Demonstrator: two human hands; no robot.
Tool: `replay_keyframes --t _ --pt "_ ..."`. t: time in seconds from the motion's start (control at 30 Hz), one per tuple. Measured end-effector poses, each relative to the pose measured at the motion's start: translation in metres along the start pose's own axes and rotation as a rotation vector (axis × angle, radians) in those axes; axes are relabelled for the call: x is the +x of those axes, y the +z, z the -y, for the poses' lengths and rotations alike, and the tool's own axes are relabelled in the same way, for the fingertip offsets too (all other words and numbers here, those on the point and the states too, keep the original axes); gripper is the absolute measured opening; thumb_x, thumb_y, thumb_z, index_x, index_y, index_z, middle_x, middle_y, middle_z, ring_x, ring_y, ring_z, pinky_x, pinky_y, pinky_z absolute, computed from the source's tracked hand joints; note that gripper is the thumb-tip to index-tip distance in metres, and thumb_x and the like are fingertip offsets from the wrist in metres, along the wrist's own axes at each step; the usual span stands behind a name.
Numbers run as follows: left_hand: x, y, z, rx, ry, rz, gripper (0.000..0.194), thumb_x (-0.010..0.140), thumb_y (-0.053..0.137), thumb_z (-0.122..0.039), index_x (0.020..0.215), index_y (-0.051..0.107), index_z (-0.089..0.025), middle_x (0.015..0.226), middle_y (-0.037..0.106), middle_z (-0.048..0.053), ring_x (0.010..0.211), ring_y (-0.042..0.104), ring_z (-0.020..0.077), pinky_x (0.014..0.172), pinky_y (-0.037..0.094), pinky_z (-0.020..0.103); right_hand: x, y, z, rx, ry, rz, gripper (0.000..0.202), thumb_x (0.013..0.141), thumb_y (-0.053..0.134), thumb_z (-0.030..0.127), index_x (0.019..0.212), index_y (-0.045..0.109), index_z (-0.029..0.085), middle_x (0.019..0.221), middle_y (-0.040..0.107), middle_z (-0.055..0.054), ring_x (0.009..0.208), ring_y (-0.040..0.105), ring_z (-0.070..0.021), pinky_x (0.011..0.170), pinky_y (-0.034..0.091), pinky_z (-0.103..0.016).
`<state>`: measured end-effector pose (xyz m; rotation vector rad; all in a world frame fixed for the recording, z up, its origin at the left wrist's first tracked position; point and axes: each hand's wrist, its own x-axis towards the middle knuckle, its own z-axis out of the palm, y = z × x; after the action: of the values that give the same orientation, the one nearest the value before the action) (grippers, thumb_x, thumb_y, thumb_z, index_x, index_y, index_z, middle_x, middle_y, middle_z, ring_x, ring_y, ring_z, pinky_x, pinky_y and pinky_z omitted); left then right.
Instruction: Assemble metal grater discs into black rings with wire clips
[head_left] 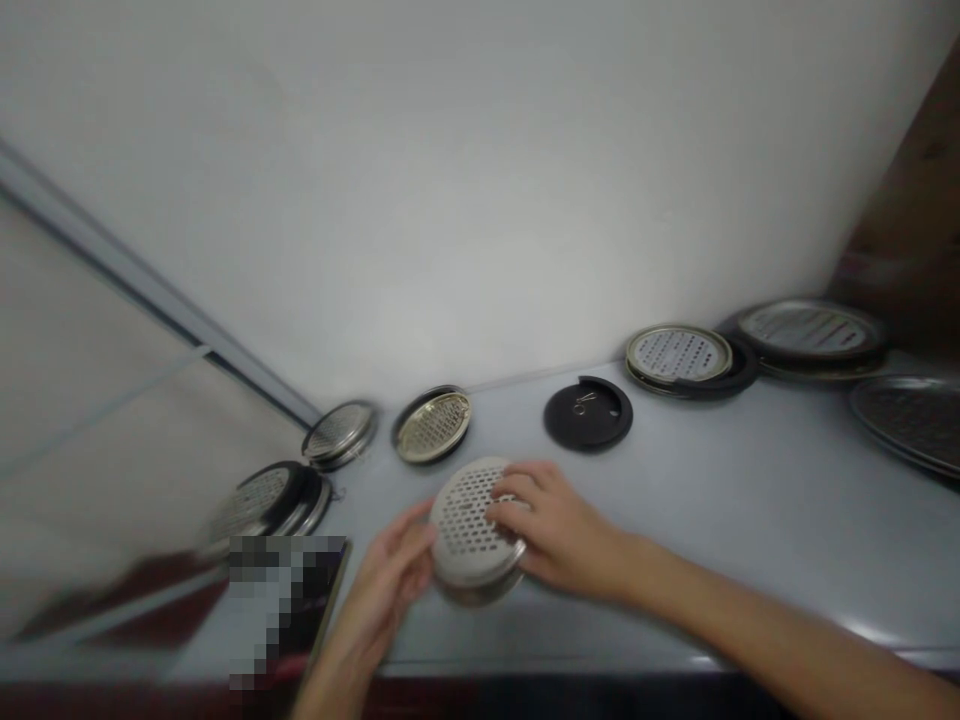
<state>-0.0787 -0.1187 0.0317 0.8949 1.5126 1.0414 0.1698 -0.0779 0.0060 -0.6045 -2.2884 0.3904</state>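
Note:
A round silver disc with rows of holes (469, 530) is held slightly above the grey table's front part, with what looks like another round piece under it. My left hand (401, 565) grips its left edge between thumb and fingers. From the right, my right hand (544, 515) is closed on the disc, fingertips on the holed face and thumb at the lower right edge. Behind it lie a gold-coloured holed disc (435, 427) on a dark base and a black round plate (581, 418) with small metal bits on it.
Stacked round holed pieces lie at the left (274, 500) and back left (341, 432). More discs sit at the back right (679, 355), with large round pans (810, 332) beyond. A pale wall (487, 200) rises behind the table (675, 560). A dark flat object (322, 590) lies front left, partly pixelated.

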Motion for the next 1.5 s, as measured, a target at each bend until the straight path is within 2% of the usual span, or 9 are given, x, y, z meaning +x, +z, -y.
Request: replay_keyframes --t 0.1,0.17,0.27,0.4,0.73,1.03,1.2,1.37,1.5 --pt "0.001 -0.013 0.012 0.121 0.063 -0.080 0.072 0.068 0.080 -0.052 0.125 0.063 -0.011 0.055 0.057 -0.005 0.043 0.043 0.0071 0.040 0.031 0.017 -0.001 0.006 -0.004 0.112 0.190 0.027 0.060 0.082 0.073 0.034 0.135 0.049 0.018 0.137 0.051 -0.018 0.129 0.042 -0.0313 0.108 0.038 -0.049" --pt "0.002 -0.017 0.020 0.254 0.156 -0.103 0.066 0.071 0.075 -0.058 0.118 0.067 -0.012 0.065 0.065 0.000 0.056 0.058 0.0135 0.050 0.045 0.022 -0.003 0.007 -0.007 0.218 0.249 0.083 0.076 0.078 0.077 0.041 0.141 0.044 0.016 0.136 0.050 -0.019 0.125 0.048 -0.0305 0.107 0.041 -0.047" --pt "0.005 -0.018 0.031 0.499 0.332 -0.165 0.058 0.075 0.067 -0.062 0.106 0.072 -0.013 0.090 0.073 0.009 0.082 0.067 0.0240 0.072 0.056 0.034 -0.005 0.006 -0.012 0.309 0.271 0.155 0.080 0.076 0.079 0.043 0.143 0.044 0.016 0.132 0.054 -0.018 0.121 0.053 -0.0297 0.107 0.041 -0.045" --pt "0.008 -0.017 0.039 0.769 0.505 -0.248 0.051 0.083 0.057 -0.060 0.105 0.071 -0.016 0.099 0.071 0.012 0.084 0.066 0.0261 0.077 0.056 0.041 -0.004 0.003 -0.017 0.347 0.272 0.182 0.090 0.069 0.083 0.040 0.146 0.043 0.019 0.136 0.054 -0.017 0.125 0.052 -0.0315 0.108 0.039 -0.045" --pt "0.008 -0.010 0.039 0.927 0.612 -0.240 0.040 0.092 0.048 -0.050 0.108 0.068 -0.019 0.111 0.072 0.011 0.102 0.068 0.0278 0.090 0.054 0.042 -0.010 0.013 -0.028 0.194 0.280 0.330 0.133 0.050 0.087 0.061 0.157 0.025 0.012 0.155 0.034 -0.024 0.140 0.033 -0.0420 0.116 0.025 -0.054" --pt "0.014 -0.010 0.034 0.827 0.547 -0.162 0.049 0.087 0.053 -0.056 0.112 0.069 -0.017 0.106 0.071 0.013 0.095 0.067 0.0281 0.087 0.055 0.043 -0.009 0.025 -0.030 0.135 0.259 0.247 0.120 0.058 0.083 0.067 0.153 0.034 0.012 0.147 0.045 -0.025 0.132 0.042 -0.0411 0.112 0.030 -0.056" --pt "0.024 -0.007 0.024 0.636 0.459 -0.154 0.053 0.080 0.061 -0.060 0.107 0.070 -0.015 0.106 0.072 0.014 0.103 0.066 0.0297 0.094 0.051 0.044 -0.008 0.019 -0.027 0.255 0.288 0.227 0.126 0.057 0.088 0.057 0.157 0.027 0.010 0.153 0.036 -0.026 0.138 0.038 -0.0394 0.115 0.031 -0.051" --pt "0.022 0.020 -0.004 0.329 0.312 -0.050 0.055 0.080 0.066 -0.058 0.113 0.062 -0.014 0.103 0.074 0.012 0.095 0.069 0.0260 0.082 0.054 0.035 -0.002 -0.007 -0.028 0.460 0.324 0.097 0.113 0.059 0.089 0.050 0.153 0.038 0.013 0.151 0.042 -0.020 0.137 0.043 -0.0334 0.117 0.032 -0.045" --pt "0.026 0.055 -0.028 0.181 0.231 0.037 0.064 0.076 0.071 -0.059 0.119 0.056 -0.014 0.081 0.073 0.006 0.069 0.068 0.0207 0.059 0.051 0.028 0.007 -0.027 -0.044 0.542 0.512 -0.233 0.063 0.078 0.074 0.052 0.129 0.063 0.018 0.123 0.066 -0.012 0.111 0.061 -0.0264 0.100 0.047 -0.040"
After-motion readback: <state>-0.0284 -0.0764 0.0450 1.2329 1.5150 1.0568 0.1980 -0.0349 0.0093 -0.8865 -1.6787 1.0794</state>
